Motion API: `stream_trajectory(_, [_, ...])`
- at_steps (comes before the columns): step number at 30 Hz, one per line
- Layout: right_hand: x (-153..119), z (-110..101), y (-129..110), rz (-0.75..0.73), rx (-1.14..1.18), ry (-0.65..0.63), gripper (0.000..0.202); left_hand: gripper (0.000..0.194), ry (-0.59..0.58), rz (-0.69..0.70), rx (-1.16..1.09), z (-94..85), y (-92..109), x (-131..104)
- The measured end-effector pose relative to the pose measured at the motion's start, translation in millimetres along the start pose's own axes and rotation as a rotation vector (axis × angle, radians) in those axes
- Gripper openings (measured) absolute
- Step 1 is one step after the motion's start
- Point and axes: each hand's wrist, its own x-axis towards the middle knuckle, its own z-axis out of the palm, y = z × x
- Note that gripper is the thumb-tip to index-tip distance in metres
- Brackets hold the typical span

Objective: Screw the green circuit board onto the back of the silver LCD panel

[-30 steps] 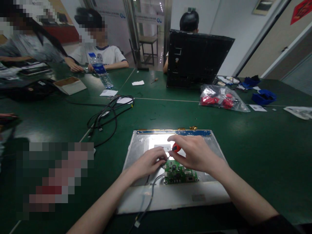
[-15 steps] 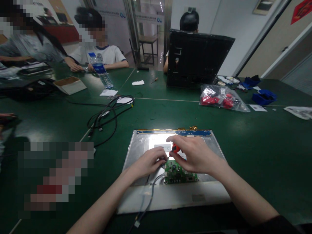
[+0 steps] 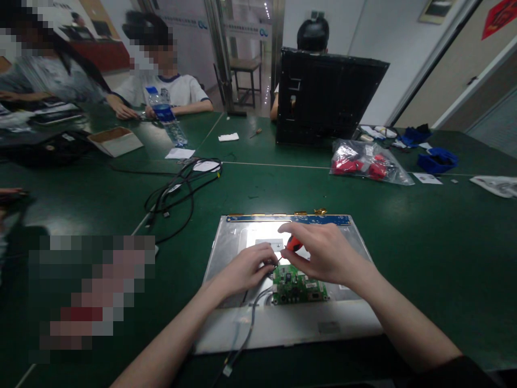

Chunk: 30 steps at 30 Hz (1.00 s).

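My right hand (image 3: 327, 253) grips a red and black screwdriver (image 3: 294, 244), its thin shaft slanting down to the left. The shaft's tip meets the upper left corner of a green circuit board (image 3: 299, 288), beside the fingers of my left hand (image 3: 252, 264). Those fingers are pinched together, and what they hold is hidden. Beneath both hands lies a flat silver display panel (image 3: 222, 261) with the board on its back. A blue circuit strip (image 3: 262, 219) runs along its far edge. From the board's left side a grey cable (image 3: 252, 318) trails to the near edge.
Coiled black cables (image 3: 191, 188) lie left of the panel. Farther back are a water bottle (image 3: 165, 116), an open box (image 3: 116, 141), a clear bag (image 3: 369, 164) with red items and an upright black panel (image 3: 329, 97). Other people sit around the green table (image 3: 436, 242).
My right hand has shifted slightly to the right, and the screwdriver handle leans further right. My left hand stays almost still.
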Motion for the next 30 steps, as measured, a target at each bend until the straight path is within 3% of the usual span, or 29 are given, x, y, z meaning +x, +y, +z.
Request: stream_trajectory(30, [-0.4,2.4,0.2,0.008,-0.011,-0.024,0.027,0.011,0.017,0.005,-0.011,0.2,1.5,0.6])
